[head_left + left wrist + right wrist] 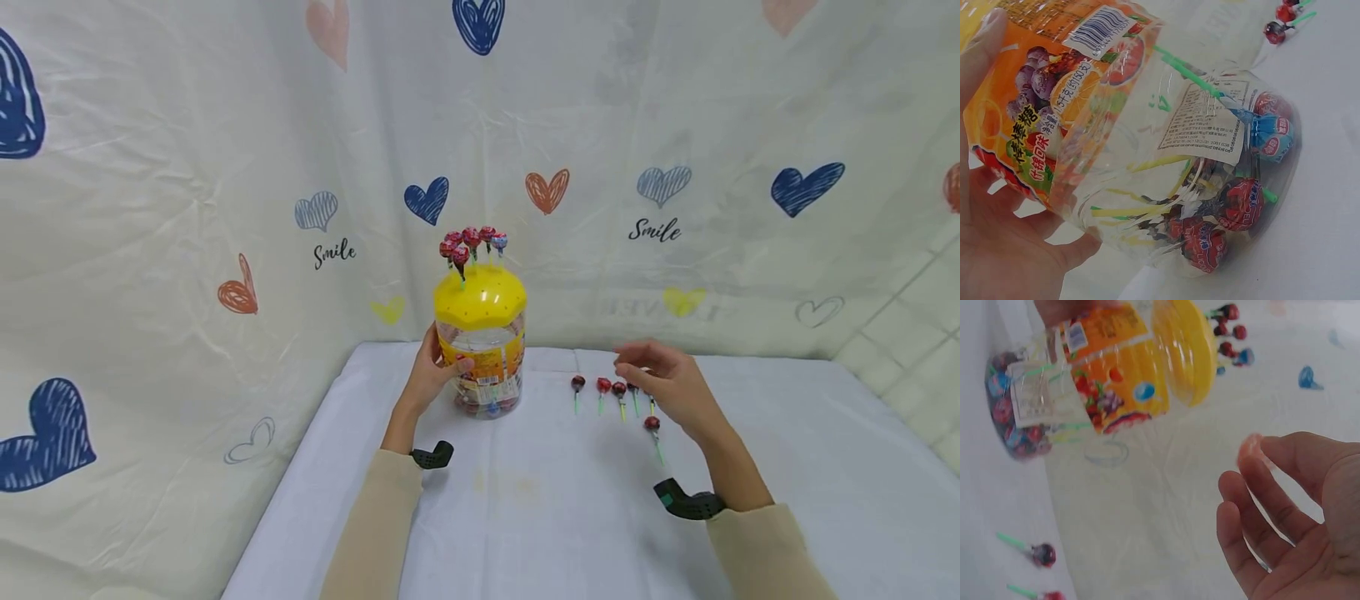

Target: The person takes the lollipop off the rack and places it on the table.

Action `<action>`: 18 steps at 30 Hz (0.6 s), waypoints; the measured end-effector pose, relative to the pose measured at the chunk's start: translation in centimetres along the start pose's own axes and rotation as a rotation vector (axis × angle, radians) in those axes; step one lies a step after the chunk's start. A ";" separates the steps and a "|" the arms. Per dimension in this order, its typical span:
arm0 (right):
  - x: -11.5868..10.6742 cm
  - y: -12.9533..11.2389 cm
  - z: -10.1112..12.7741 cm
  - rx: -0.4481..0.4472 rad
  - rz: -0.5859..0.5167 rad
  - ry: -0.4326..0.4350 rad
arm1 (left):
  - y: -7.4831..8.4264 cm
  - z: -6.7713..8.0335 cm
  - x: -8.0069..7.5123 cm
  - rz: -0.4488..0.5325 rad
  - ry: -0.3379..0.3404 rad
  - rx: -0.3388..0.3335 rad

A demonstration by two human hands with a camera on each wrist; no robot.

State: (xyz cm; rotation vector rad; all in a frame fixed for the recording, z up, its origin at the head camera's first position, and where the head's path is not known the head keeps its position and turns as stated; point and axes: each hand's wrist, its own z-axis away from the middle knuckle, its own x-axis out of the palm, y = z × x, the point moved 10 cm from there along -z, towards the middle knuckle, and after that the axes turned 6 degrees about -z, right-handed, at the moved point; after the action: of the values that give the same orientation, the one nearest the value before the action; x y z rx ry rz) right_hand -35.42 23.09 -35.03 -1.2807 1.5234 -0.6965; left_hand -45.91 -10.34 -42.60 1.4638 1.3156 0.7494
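Note:
A clear plastic jar (486,375) with a yellow domed lid (480,298) stands on the white table (525,500). Several lollipops (468,243) stick up from the lid, and more lie inside the jar (1235,206). My left hand (433,371) grips the jar's left side, its fingers curled round the orange label (1029,125). My right hand (663,379) hovers relaxed and empty above a row of loose lollipops (611,392) on the table, right of the jar. In the right wrist view the fingers (1272,512) curve loosely with nothing between them.
A heart-patterned cloth (225,167) hangs behind and to the left of the table. One lollipop (654,429) lies apart, nearer me than the row. Tiled wall (922,317) shows at far right. Bare tablecloth stretches in front of the jar.

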 end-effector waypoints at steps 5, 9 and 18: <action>3.3 -4.2 -3.4 -0.085 0.002 -0.014 | -0.3 -0.1 0.0 0.005 0.000 -0.001; 5.1 -7.7 -6.0 -0.142 0.017 0.017 | -0.4 0.0 0.0 0.001 -0.001 -0.018; 7.2 -12.2 -10.6 -0.202 -0.029 0.099 | 0.0 0.1 -0.1 0.013 0.004 -0.023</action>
State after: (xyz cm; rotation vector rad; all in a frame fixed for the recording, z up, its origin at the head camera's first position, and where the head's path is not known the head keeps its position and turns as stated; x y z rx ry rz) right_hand -40.27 11.24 -22.89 -1.4392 1.6921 -0.6453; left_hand -45.81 -10.43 -42.61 1.4542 1.2973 0.7739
